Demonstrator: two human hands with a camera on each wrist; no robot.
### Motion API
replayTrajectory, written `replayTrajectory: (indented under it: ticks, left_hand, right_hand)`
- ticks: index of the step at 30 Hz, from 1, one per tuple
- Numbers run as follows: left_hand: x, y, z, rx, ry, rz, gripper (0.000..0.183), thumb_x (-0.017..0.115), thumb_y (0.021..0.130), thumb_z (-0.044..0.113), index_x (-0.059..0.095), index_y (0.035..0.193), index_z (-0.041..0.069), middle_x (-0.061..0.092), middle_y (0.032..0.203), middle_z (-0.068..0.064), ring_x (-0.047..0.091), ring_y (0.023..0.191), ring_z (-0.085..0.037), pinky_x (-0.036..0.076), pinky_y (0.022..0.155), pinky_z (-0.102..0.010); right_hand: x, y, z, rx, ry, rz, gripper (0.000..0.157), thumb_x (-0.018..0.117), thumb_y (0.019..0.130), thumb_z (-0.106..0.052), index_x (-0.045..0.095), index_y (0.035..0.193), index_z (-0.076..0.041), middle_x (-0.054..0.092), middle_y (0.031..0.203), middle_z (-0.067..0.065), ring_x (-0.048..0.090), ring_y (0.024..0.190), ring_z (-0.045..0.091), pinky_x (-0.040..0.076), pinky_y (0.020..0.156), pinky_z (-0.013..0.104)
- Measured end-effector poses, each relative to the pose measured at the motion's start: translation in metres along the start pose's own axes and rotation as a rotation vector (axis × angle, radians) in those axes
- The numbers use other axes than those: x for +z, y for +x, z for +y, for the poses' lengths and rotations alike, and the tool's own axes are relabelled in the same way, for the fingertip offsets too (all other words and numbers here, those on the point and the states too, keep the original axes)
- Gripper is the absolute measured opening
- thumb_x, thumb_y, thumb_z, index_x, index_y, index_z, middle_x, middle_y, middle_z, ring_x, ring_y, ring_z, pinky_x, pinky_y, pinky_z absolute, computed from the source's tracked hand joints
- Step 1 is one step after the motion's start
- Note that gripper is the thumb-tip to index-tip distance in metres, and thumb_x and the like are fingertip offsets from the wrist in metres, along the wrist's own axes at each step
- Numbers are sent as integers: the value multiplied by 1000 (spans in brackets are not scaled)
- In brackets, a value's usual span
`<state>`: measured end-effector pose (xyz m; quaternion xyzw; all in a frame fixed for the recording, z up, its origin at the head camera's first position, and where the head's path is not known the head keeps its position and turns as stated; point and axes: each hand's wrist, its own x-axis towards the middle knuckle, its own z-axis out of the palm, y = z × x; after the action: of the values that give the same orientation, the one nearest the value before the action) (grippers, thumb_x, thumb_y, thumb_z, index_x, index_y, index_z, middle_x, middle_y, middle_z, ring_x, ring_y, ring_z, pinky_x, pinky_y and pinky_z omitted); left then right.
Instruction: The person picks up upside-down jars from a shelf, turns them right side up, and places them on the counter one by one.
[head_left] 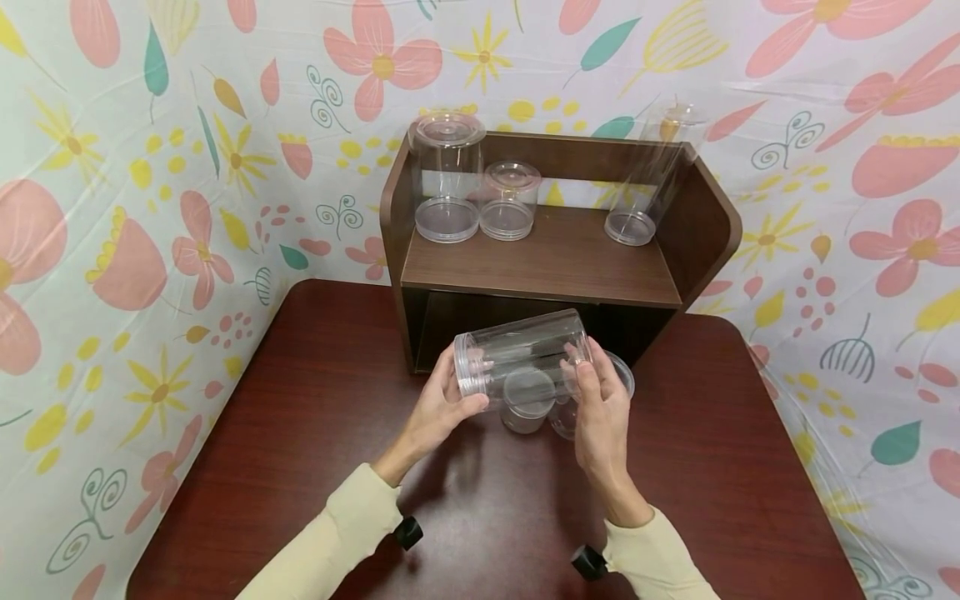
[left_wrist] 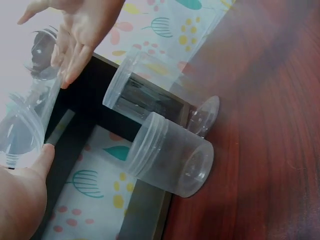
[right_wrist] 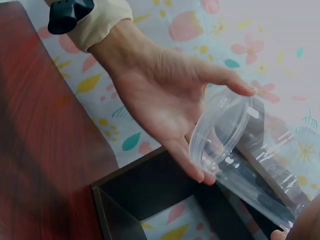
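A clear plastic jar point(head_left: 525, 346) lies sideways in the air between both hands, tilted slightly up to the right in the head view. My left hand point(head_left: 442, 400) grips its ringed left end, thumb toward me. Around the other end curl the fingers and thumb of my right hand point(head_left: 603, 408). In the right wrist view that right hand point(right_wrist: 155, 95) has the jar's round end point(right_wrist: 220, 130) between thumb and fingers. Below the held jar, a small clear jar point(head_left: 525, 421) stands on the table, and a larger clear jar point(head_left: 621, 375) is partly hidden by my right hand.
A dark brown two-level shelf point(head_left: 540, 267) stands at the back of the reddish table point(head_left: 315, 467). Its upper board carries a wide tall jar point(head_left: 448, 179), a short jar point(head_left: 510, 204) and a slim tall jar point(head_left: 645, 183). Flower-patterned cloth point(head_left: 187, 233) hangs around the table.
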<state>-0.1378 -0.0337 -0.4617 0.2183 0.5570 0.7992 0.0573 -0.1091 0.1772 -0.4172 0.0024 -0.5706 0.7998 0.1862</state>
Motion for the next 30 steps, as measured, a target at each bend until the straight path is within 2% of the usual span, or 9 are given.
replayTrajectory:
  ticks: [3, 5, 9, 11, 13, 17, 21, 26, 30]
  left_hand:
    - [-2, 0, 6, 2, 1, 5, 99, 74, 86, 10, 12, 163, 1, 32, 155, -33, 35, 139, -55, 55, 96, -31]
    - [-5, -1, 9, 4, 5, 16, 98, 72, 86, 9, 12, 163, 2, 33, 154, -33, 37, 138, -52, 56, 94, -30]
    - [-13, -1, 15, 20, 35, 45, 95, 71, 86, 6, 15, 164, 4, 38, 151, -31, 47, 134, -37, 54, 94, -27]
    - [-17, -1, 18, 31, 58, 59, 95, 71, 86, 6, 16, 163, 3, 39, 151, -28, 50, 132, -29, 53, 96, -26]
    - [-21, -1, 22, 38, 88, 72, 95, 72, 86, 6, 16, 163, 2, 39, 151, -28, 52, 130, -26, 52, 98, -25]
    - [-28, -2, 30, 37, 131, 88, 97, 71, 87, 5, 13, 164, 2, 36, 155, -28, 49, 134, -34, 49, 103, -25]
    - [-34, -4, 40, 22, 174, 96, 98, 71, 87, 4, 12, 165, 6, 33, 158, -25, 46, 136, -41, 51, 100, -24]
    - [-41, -5, 52, 32, 271, 100, 97, 73, 87, 6, 15, 165, 6, 31, 159, -20, 46, 137, -38, 48, 104, -25]
    - [-45, -5, 59, 54, 344, 95, 96, 74, 88, 6, 16, 165, 4, 33, 154, -19, 46, 134, -31, 46, 105, -25]
  right_hand:
    - [-1, 1, -1, -10, -17, -4, 54, 52, 104, -9, 38, 151, 14, 53, 145, 28, 62, 124, 23, 45, 108, 27]
    - [-3, 3, -3, -25, 0, -6, 53, 52, 104, -9, 39, 149, 15, 51, 147, 26, 58, 129, 23, 43, 110, 26]
    - [-7, 9, -7, -73, 13, 15, 47, 52, 105, -6, 44, 145, 17, 56, 141, 20, 57, 130, 24, 45, 106, 27]
    - [-10, 14, -9, -87, -11, 39, 42, 52, 105, -5, 49, 142, 14, 61, 133, 14, 62, 122, 23, 49, 101, 29]
    - [-13, 18, -12, -106, -41, 64, 38, 52, 105, -3, 53, 140, 12, 64, 128, 11, 65, 115, 22, 51, 97, 30]
    - [-22, 28, -19, -138, -101, 144, 32, 56, 104, -4, 60, 134, 7, 67, 121, 7, 67, 105, 18, 53, 92, 26]
    - [-32, 40, -28, -181, -130, 250, 28, 62, 102, -4, 65, 128, 4, 67, 115, 8, 66, 101, 20, 54, 85, 22]
    - [-46, 57, -38, -236, -165, 353, 31, 68, 98, -5, 65, 127, 6, 65, 113, 11, 62, 92, 17, 52, 80, 21]
    - [-58, 71, -43, -264, -208, 399, 36, 71, 96, -6, 63, 128, 7, 62, 115, 14, 61, 95, 15, 50, 86, 22]
